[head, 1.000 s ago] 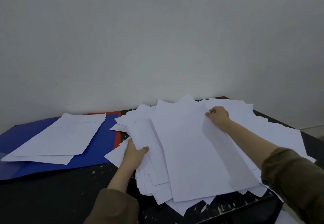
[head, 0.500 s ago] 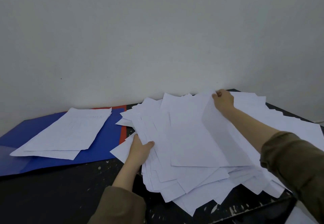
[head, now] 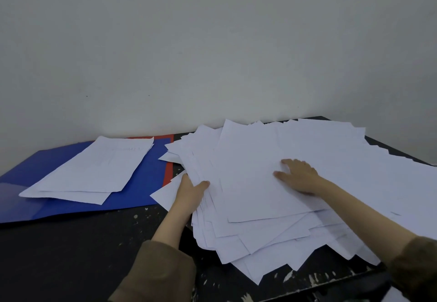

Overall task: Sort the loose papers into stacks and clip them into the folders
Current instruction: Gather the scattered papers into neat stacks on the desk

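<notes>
On the right half of the dark, paint-speckled table [head: 94, 242] lies the big messy heap of loose white paper sheets [head: 272, 207], fanned out every which way. The right hand [head: 299, 177] lies flat on top of the heap with its fingers straight, pressing the top sheet down and gripping nothing. The left hand [head: 191, 193] holds the heap's left edge, thumb on top and fingers tucked under the sheets. To me this looks like the sorting step: the heap is being held steady so sheets can be picked off. The next move likely needs one sheet slid free without dragging the others along. Left of the heap, and well apart from most of it, a small neat stack of white sheets [head: 94, 169] rests on an open blue folder [head: 142, 190], with a red folder [head: 168, 171] peeking out beneath. The heap's near corners hang close to the table's front edge, so sheets could slip off. There is bare table in front of the heap's left side for moving things.
</notes>
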